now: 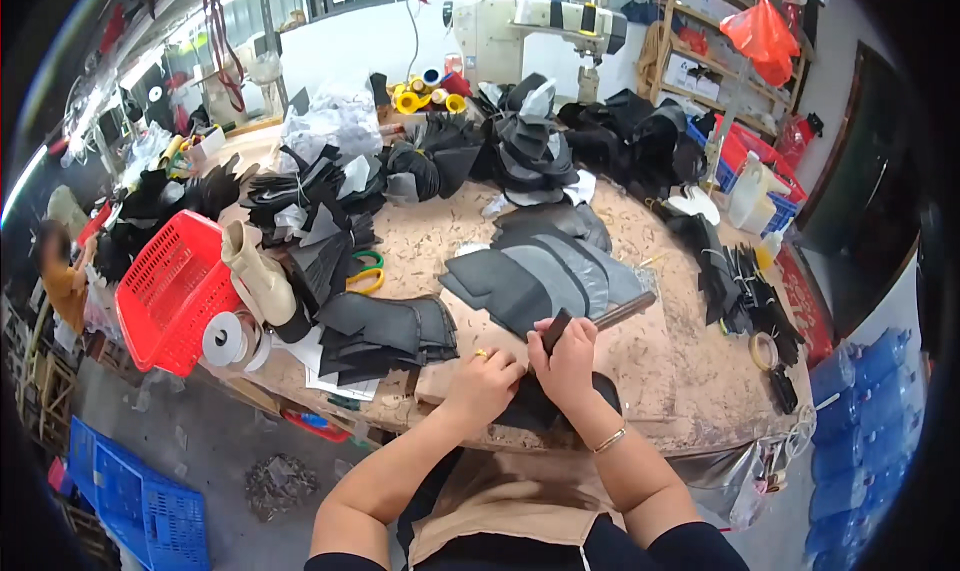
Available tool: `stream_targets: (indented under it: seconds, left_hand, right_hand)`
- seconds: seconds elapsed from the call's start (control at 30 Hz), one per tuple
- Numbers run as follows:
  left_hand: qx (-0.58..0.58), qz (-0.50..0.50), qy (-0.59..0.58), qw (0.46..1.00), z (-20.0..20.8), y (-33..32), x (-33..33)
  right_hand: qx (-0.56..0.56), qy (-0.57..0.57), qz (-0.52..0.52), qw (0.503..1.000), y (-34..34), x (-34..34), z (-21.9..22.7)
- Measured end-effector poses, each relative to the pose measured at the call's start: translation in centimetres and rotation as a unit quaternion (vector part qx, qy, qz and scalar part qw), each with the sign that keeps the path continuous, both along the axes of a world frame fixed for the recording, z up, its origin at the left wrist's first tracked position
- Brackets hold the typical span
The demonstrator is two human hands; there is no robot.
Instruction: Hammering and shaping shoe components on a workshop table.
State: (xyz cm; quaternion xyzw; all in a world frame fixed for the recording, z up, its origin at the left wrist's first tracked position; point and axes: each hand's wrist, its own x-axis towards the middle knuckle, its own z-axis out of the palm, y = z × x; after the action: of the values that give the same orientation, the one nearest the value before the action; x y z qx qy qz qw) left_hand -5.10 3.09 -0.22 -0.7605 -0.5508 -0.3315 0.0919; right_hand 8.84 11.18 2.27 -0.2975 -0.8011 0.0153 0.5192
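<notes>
At the table's near edge, a black leather-like piece lies under my hands. My left hand, with a yellow ring or band on one finger, is closed at its left edge; the fingertips are partly hidden. Closed round a dark, flat bar-shaped tool is my right hand; the tool's upper end sticks up and its lower end is hidden. Just beyond, a fan of black and grey cut pieces rests on a pale board, with a brown bar at its right. Another stack of black pieces sits to the left.
Left stand a red basket, a beige boot, a tape roll and yellow-green-handled scissors. Heaped black pieces and a sewing machine occupy the back. Blue water bottles stand right; another person is far left.
</notes>
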Motion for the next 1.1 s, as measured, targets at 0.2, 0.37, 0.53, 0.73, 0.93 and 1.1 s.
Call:
stream_targets:
  seconds: [0.2,0.37,0.53,0.73,0.93,1.1]
  left_hand:
    - [0.006,0.004,-0.034,0.999,0.1,-0.3,-0.1]
    - [0.0,0.005,-0.111,0.994,0.0,-0.2,-0.6]
    - [-0.012,0.008,-0.013,1.0,0.2,-1.2,-0.4]
    - [-0.008,0.026,0.079,0.996,0.6,-1.3,0.1]
    - [-0.032,0.026,-0.013,0.999,-0.3,-1.7,0.0]
    - [-0.001,0.06,-0.074,0.995,0.5,-2.3,0.4]
  right_hand:
    - [-0.032,0.048,0.023,0.998,-1.3,0.4,1.8]
    - [-0.003,0.0,-0.002,1.0,0.5,-0.1,-0.1]
    - [-0.023,0.002,0.028,0.999,0.3,-0.4,0.8]
    - [0.03,-0.013,0.033,0.999,-0.3,-0.8,0.8]
    - [-0.013,0.042,0.051,0.998,-1.3,-0.2,2.3]
    - [0.004,-0.017,0.024,1.0,-0.7,-0.8,0.2]
